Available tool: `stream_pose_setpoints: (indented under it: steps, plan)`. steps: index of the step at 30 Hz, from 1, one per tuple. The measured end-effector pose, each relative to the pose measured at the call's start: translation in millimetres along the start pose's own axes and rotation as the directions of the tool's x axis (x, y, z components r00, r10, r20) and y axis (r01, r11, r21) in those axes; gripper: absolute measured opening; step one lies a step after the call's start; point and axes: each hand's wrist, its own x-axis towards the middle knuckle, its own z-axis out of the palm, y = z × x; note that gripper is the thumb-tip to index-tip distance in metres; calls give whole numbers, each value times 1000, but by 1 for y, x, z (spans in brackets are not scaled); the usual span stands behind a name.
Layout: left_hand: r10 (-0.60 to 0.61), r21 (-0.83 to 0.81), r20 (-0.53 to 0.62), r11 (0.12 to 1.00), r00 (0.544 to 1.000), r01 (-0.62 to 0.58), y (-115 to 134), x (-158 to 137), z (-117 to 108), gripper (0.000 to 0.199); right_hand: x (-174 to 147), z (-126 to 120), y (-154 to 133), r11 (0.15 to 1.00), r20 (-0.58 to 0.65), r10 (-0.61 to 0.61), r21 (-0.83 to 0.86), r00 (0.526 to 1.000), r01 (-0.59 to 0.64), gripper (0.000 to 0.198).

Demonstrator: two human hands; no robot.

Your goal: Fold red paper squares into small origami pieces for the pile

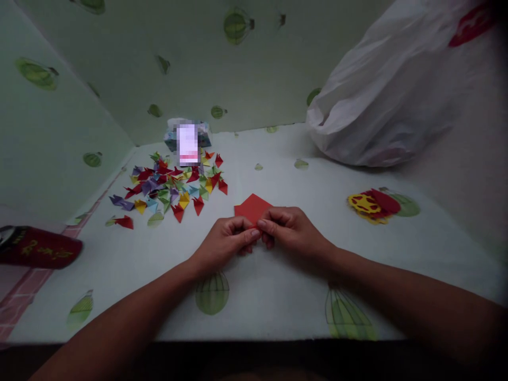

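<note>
A red sheet of folding paper (252, 207) is held between both hands above the middle of the table, its pointed far corner facing away from me. My left hand (234, 237) pinches its near edge with thumb and fingers. Close beside it, almost touching, my right hand (282, 226) pinches the same edge from the right. The fingers cover the near part of the paper, so the fold there is hidden. To the left lies a pile of small folded paper cranes (184, 200) in red, yellow, purple, green and blue.
Behind the cranes a lit phone (188, 144) leans on a tissue box (205, 135). A red can (43, 247) stands at the left edge. Red and yellow paper cut-outs (373, 205) lie to the right, below a large white plastic bag (369, 100). Walls enclose the table (278, 301).
</note>
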Motion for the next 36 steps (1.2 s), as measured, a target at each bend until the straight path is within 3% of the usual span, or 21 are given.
stream_pose_setpoints:
  steps: [6,11,16,19,24,30,36]
  plan:
    - [15,42,-49,999,999,-13,0,-2,2,29,-1,4,1,999,-58,-20,-26,998,19,31]
    - [8,-91,9,996,1000,-7,-5,1,2,26,-2,6,5,988,-86,-115,-117,990,104,30]
    - [53,29,-61,998,997,-51,-5,0,4,30,-2,8,6,988,-124,-113,-121,986,98,32]
    - [73,8,-90,997,993,-72,-8,0,3,29,0,5,6,993,-80,-88,-87,993,81,32]
    - [163,39,-37,986,986,-161,-10,0,-2,27,4,-2,5,987,9,-107,-116,994,107,34]
    - [149,45,-62,988,987,-147,-6,-2,0,28,4,1,9,989,24,-112,-92,993,114,31]
    - [187,156,1,970,982,-184,-7,0,0,21,-1,0,13,889,36,-296,-356,955,289,33]
